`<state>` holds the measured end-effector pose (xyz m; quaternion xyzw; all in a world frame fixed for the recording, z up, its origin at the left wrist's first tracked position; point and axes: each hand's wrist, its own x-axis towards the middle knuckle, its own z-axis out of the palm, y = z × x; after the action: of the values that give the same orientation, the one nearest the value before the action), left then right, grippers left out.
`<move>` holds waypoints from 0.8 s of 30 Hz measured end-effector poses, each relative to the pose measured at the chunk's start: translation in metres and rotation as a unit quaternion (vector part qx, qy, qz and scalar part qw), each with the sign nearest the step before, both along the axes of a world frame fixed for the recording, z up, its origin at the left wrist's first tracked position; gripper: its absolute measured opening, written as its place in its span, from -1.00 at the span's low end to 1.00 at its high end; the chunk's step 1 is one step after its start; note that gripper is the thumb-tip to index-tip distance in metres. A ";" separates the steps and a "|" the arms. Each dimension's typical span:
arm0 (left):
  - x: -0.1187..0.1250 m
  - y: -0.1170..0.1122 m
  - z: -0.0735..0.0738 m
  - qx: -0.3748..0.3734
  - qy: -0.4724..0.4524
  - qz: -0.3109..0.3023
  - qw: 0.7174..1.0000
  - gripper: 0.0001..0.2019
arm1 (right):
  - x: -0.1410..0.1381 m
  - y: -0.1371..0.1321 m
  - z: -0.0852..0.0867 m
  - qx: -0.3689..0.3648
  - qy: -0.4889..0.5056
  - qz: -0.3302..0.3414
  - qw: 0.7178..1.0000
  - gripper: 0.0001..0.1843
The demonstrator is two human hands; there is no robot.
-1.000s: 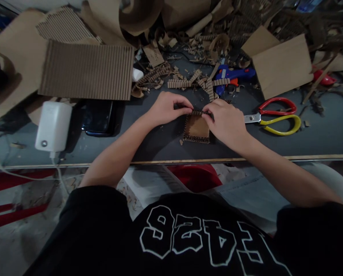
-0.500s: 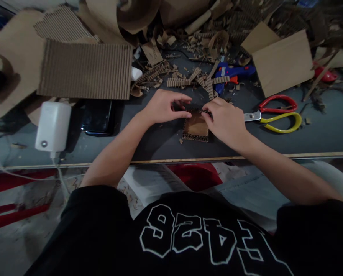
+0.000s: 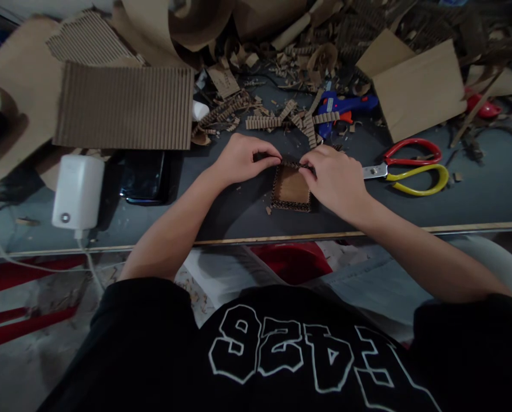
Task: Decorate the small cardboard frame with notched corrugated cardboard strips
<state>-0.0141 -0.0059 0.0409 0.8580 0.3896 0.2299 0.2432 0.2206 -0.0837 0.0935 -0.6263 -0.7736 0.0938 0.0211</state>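
A small square cardboard tray (image 3: 290, 190) with corrugated strip edging lies on the dark tabletop (image 3: 474, 200) in front of me. My left hand (image 3: 242, 159) pinches the far edge strip at the tray's left corner, fingers curled. My right hand (image 3: 335, 177) covers the tray's right side, with its fingertips pressed on the same far strip. Both hands meet over the far edge of the tray, which hides part of the strip.
Red and yellow scissors (image 3: 410, 167) lie right of my right hand. A blue glue gun (image 3: 344, 107) and corrugated strips (image 3: 264, 122) sit behind the tray. A corrugated sheet (image 3: 124, 107), white charger (image 3: 78, 191) and dark phone (image 3: 144, 174) lie to the left. Cardboard pieces (image 3: 419, 91) pile up at the back.
My left fingers opened slightly half a second ago and have closed again on the tray's far strip. The right hand stays in place.
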 end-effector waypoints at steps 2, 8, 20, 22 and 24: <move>-0.001 0.001 0.002 -0.017 0.002 0.001 1.000 -0.79 | 0.000 0.001 0.000 0.000 0.003 -0.002 1.000 -0.72; -0.004 0.004 0.009 -0.080 -0.023 -0.009 0.997 -0.79 | 0.004 0.003 -0.006 0.027 0.032 -0.002 0.999 -0.75; 0.001 0.005 0.001 -0.103 -0.090 0.025 0.990 -0.78 | 0.006 0.002 -0.006 0.037 0.042 -0.006 0.998 -0.77; 0.003 0.003 0.000 -0.091 -0.130 0.031 0.987 -0.74 | 0.007 0.001 -0.009 0.075 0.066 0.012 0.995 -0.77; 0.006 0.001 0.001 -0.093 -0.163 0.030 0.982 -0.70 | 0.007 0.000 -0.012 0.112 0.084 0.036 0.990 -0.75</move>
<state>-0.0080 -0.0046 0.0422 0.7706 0.3902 0.3366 0.3749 0.2280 -0.0842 0.0817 -0.5820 -0.7965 0.0596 0.1525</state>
